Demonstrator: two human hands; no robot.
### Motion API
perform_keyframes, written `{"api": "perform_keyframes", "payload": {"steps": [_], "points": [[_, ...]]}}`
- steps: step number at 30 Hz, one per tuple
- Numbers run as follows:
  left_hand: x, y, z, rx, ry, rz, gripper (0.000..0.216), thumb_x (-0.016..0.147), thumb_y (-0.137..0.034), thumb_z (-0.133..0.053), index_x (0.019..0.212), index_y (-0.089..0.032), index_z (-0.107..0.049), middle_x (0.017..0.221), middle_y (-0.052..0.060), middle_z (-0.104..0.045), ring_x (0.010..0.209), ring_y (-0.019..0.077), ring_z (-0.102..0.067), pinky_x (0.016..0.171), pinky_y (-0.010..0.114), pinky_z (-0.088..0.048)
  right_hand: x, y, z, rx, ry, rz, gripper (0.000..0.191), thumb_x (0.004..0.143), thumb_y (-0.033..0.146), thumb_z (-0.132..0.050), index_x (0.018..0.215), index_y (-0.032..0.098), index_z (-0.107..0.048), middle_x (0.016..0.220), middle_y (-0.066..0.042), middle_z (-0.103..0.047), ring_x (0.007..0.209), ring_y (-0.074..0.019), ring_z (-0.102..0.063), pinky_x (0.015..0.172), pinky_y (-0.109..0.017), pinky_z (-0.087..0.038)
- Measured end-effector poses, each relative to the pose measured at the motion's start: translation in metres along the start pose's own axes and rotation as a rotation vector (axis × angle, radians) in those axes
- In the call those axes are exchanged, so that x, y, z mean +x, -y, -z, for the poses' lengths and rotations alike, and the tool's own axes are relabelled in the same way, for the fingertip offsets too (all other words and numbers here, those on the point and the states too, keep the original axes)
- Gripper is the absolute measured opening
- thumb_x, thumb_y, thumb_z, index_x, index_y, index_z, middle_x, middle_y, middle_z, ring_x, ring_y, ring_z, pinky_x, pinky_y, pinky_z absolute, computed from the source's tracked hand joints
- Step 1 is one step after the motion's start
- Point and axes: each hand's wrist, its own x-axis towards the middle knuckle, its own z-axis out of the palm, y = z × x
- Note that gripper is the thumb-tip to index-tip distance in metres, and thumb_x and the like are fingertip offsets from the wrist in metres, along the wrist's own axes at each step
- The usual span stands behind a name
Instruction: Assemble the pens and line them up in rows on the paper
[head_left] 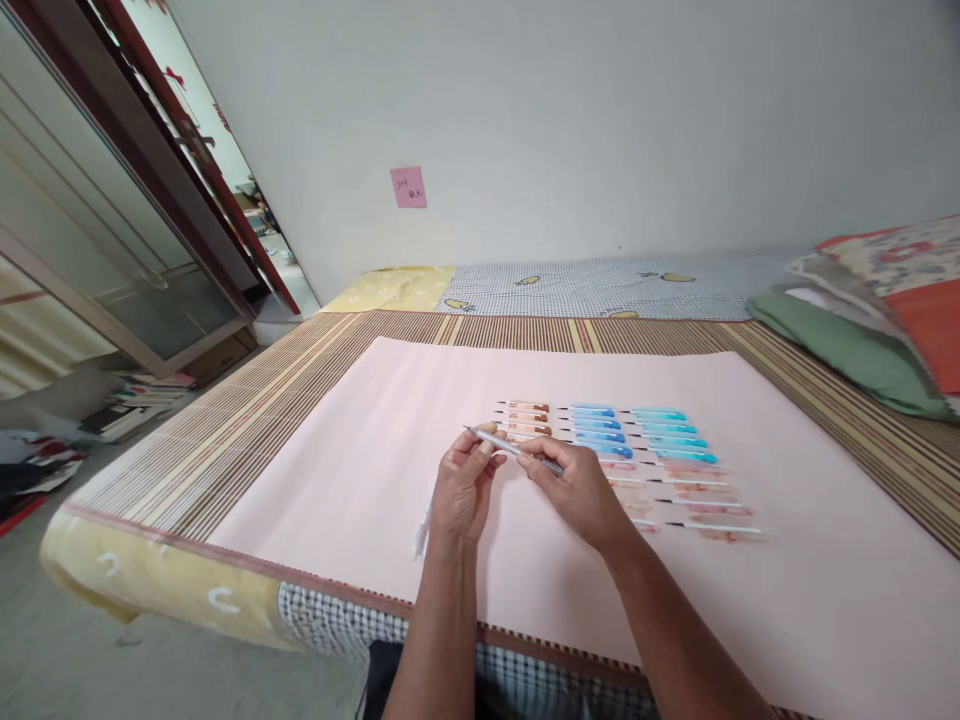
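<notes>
A slim grey-white pen (495,440) with a dark pointed tip slants between my two hands above a pale pink sheet (337,450). My left hand (459,492) pinches it near the tip, which points up and left. The fingers of my right hand (571,490) close on its rear part. Partly hidden behind my left wrist lies a clear or white object (421,535). Beyond my hands, pens lie in columns: several brown-orange pens (529,418), several blue pens (600,424) and several turquoise pens (675,428). Pinkish pens (709,505) lie nearer, some hidden by my right hand.
The sheet rests on a striped bamboo mat (247,420) over a bed. Folded bedding (847,350) is piled at the right. A wall with a pink sticky note (408,187) rises behind. A glass-panelled door (135,200) stands at the left.
</notes>
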Motion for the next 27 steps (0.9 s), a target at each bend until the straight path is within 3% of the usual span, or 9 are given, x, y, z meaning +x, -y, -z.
{"api": "perform_keyframes", "payload": {"steps": [5,9,12,17,21,24,27], "points": [[0.0,0.001,0.0,0.024,-0.028,-0.017,0.03,0.064,-0.027,-0.093,0.085,-0.014,-0.076,0.088,0.005,-0.074,0.078,0.0125,-0.067,0.073,0.023,-0.054,-0.001,-0.002,0.002,-0.028,-0.028,0.039,0.017,0.095,0.032,-0.06,0.093,0.022,-0.073,0.088,-0.002,-0.073,0.084,-0.0205,-0.066,0.074,-0.029,-0.047],[0.001,0.003,0.001,0.065,-0.091,-0.017,0.035,0.061,-0.033,-0.094,0.065,-0.014,-0.065,0.067,0.003,-0.069,0.061,0.0094,-0.062,0.062,0.021,-0.05,-0.002,0.0,0.001,-0.104,-0.054,0.145,0.011,0.095,0.027,-0.061,0.092,0.023,-0.071,0.09,-0.003,-0.07,0.086,-0.0206,-0.065,0.077,-0.031,-0.048],[0.001,0.005,0.001,0.073,-0.119,0.005,0.041,0.06,-0.038,-0.094,0.063,-0.015,-0.061,0.061,0.0,-0.064,0.055,0.0085,-0.058,0.055,0.02,-0.045,-0.002,0.0,0.0,-0.168,-0.06,0.227,0.009,0.095,0.024,-0.061,0.093,0.024,-0.069,0.088,-0.004,-0.068,0.086,-0.0214,-0.064,0.078,-0.032,-0.049],[-0.001,0.004,-0.001,0.042,-0.108,0.056,0.042,0.063,-0.045,-0.091,0.076,-0.016,-0.064,0.059,-0.004,-0.057,0.053,0.0071,-0.053,0.051,0.019,-0.041,-0.001,-0.004,0.0,-0.217,-0.061,0.249,0.008,0.094,0.022,-0.061,0.095,0.024,-0.069,0.09,-0.005,-0.068,0.089,-0.0225,-0.065,0.079,-0.034,-0.05],[-0.002,-0.002,0.0,0.014,-0.038,0.08,0.042,0.067,-0.037,-0.089,0.097,-0.015,-0.072,0.063,-0.002,-0.06,0.057,0.008,-0.055,0.055,0.019,-0.044,0.0,-0.005,0.003,-0.227,-0.07,0.233,0.009,0.094,0.023,-0.061,0.096,0.025,-0.07,0.091,-0.005,-0.07,0.089,-0.0229,-0.066,0.079,-0.034,-0.05],[-0.001,-0.004,0.002,0.029,-0.029,0.079,0.034,0.064,-0.03,-0.091,0.086,-0.014,-0.07,0.063,-0.002,-0.06,0.056,0.0073,-0.054,0.055,0.019,-0.044,0.0,-0.006,0.005,-0.235,-0.057,0.216,0.008,0.094,0.023,-0.062,0.095,0.025,-0.07,0.091,-0.004,-0.071,0.087,-0.0224,-0.066,0.078,-0.033,-0.05],[0.0,-0.002,0.002,0.088,-0.049,0.062,0.038,0.063,-0.035,-0.092,0.07,-0.016,-0.06,0.058,-0.003,-0.057,0.05,0.0061,-0.05,0.048,0.018,-0.038,0.0,-0.005,0.005,-0.263,-0.07,0.234,0.006,0.093,0.022,-0.063,0.093,0.024,-0.069,0.089,-0.004,-0.07,0.086,-0.0221,-0.066,0.077,-0.033,-0.049]]}}
